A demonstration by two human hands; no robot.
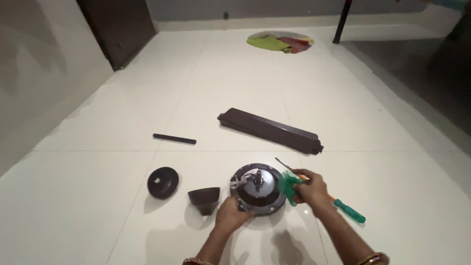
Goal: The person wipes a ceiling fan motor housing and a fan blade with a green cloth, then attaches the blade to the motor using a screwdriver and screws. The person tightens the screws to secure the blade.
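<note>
Fan motor sits on the floor; my left hand grips its rim, right hand fingers clamped on green cloth.

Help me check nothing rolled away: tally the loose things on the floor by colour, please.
Dark brown or black: 5 (fan motor, long blade, short rod, round cover, cup-shaped cover)
Green: 2 (screwdriver, crumpled bag in the right hand)
Many-coloured: 1 (round mat)
Total: 8

One fan motor housing, one fan blade, one rod, two dark cups, one screwdriver, one green cloth
</note>
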